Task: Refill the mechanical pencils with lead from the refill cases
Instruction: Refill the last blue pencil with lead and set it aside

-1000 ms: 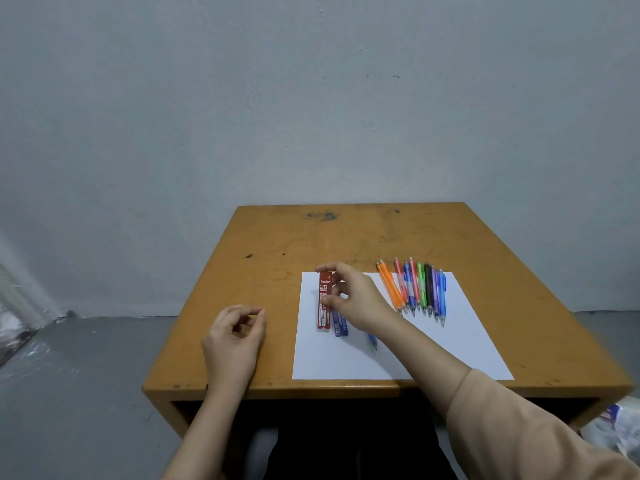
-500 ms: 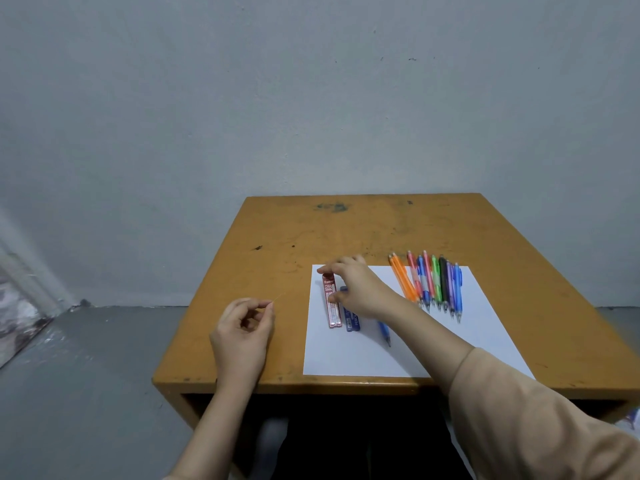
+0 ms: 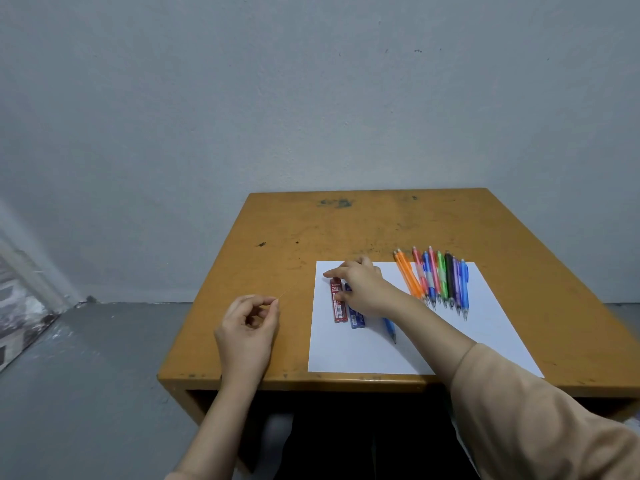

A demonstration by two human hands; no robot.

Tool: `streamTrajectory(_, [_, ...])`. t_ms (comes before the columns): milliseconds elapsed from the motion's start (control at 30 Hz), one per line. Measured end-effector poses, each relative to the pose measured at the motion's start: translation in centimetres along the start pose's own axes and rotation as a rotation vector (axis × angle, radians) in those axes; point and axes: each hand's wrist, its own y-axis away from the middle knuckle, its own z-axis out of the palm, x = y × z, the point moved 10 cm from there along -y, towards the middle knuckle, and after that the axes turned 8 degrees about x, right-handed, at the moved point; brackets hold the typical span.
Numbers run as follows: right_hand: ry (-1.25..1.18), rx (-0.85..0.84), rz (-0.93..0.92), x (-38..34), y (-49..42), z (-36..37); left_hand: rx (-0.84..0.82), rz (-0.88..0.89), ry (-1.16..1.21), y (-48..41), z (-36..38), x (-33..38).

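Tabletop (image 3: 311,230): white sheet (image 3: 346,355), right half. On it: red refill case (image 3: 338,306), pinched by right hand (image 3: 363,289); blue refill case (image 3: 356,318) touching its right side; pencil row (image 3: 436,278), far right. Left hand (image 3: 247,327) pinches lead (image 3: 285,294).

Worn, stained wood on the table (image 3: 346,230), smooth matt paper (image 3: 346,355) at centre right, glossy plastic for pencils (image 3: 433,278) and lead cases (image 3: 338,304), soft matt cloth sleeve (image 3: 536,420) lower right, matt painted wall (image 3: 242,98) above.

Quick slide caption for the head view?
Left hand pinches a thin lead; right hand holds red refill case on white paper.
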Motion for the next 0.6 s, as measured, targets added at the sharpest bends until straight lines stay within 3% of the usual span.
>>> streamTrajectory(267, [-0.062,0.012,0.013,0.1,0.1,-0.6,-0.001,0.010,0.003,0.0,0.1,0.1])
streamTrajectory(600, [-0.399,0.333,0.105,2.5,2.6,-4.6,-0.009,0.032,-0.007,-0.1,0.1,0.1])
